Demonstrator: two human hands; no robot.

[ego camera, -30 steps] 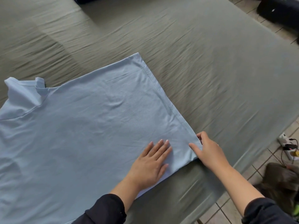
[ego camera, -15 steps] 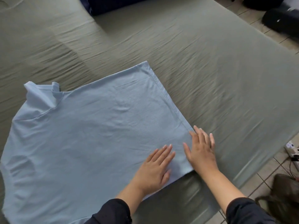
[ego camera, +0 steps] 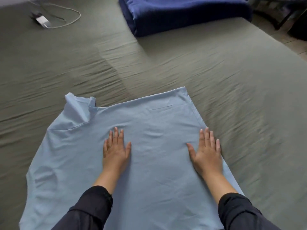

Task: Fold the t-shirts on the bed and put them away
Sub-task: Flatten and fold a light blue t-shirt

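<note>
Head view, only view. Light blue t-shirt (ego camera: 149,146) lies spread flat on the bed (ego camera: 232,88), near edge of the mattress, front-centre of frame. Bed has a grey-green sheet, wrinkled. Shirt hem runs along its right side, straight edge from far corner down toward the near right. A sleeve (ego camera: 78,108) sticks up at the far left of the shirt, folded over onto itself, a bit rumpled. Left part of the shirt has some creases and a bulge; bottom left reaches the frame edge.

Left hand (ego camera: 115,150) lies palm down on the middle of the shirt, fingers straight and together, thumb out to the side. Holds nothing, just presses flat on the cloth. Small wrinkle bunched just past its fingertips.

Right hand (ego camera: 206,153) lies palm down on the shirt too, beside the hem edge, fingers straight, little finger about at the edge of the cloth. Also flat, grasping nothing. Hands are well apart, roughly level with each other. Both arms in dark sleeves pushed up the forearms.

Elsewhere on the bed: dark blue folded blanket (ego camera: 182,12) at the far side, top centre-right, well apart from the shirt. Far left top, a small white charger (ego camera: 42,20) with a white cable (ego camera: 73,19) looping off it. Tiled floor (ego camera: 297,45) shows at the far right.
</note>
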